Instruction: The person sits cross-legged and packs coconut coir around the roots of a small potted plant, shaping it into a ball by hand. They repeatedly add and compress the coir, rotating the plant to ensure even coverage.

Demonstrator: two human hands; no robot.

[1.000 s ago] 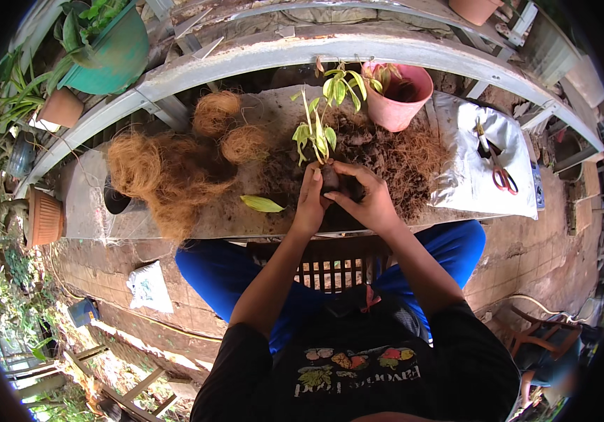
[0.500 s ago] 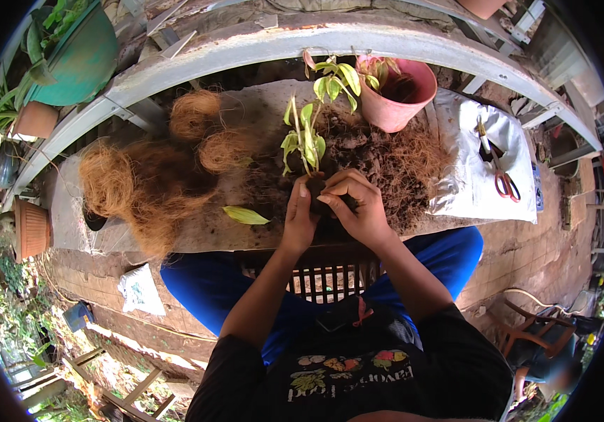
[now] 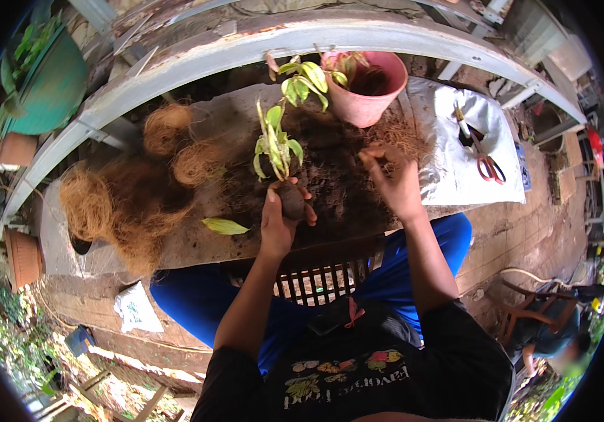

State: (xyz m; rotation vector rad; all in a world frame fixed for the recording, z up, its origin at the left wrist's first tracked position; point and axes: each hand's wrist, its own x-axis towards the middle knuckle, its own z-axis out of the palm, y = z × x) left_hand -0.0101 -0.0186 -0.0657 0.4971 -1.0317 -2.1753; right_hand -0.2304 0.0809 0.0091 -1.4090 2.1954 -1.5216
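Note:
My left hand (image 3: 279, 224) is closed around the dark, rounded root ball (image 3: 293, 202) of a leafy plant (image 3: 272, 144). The plant's pale green stems and leaves rise from the ball, leaning away from me. Off to the right, my right hand (image 3: 399, 184) hangs over loose dark soil (image 3: 330, 176), near brown coir fibre (image 3: 400, 135). Its thumb and fingers curl together at the tips; whatever lies between them, if anything, is too small to make out. A single yellow-green leaf (image 3: 225, 226) lies left of my left hand.
Bundles of coir (image 3: 87, 197) cover the table's left side. A pink pot (image 3: 365, 102) with a plant stands at the back. Red-handled scissors (image 3: 486, 163) lie on a white sack (image 3: 442, 169) at right. A metal rail (image 3: 260, 48) runs behind. Another person (image 3: 548, 341) is at lower right.
My right hand has left the root ball and moved right, over the soil and coir. The left hand keeps the plant, its root ball now more exposed. The whole view has shifted slightly.

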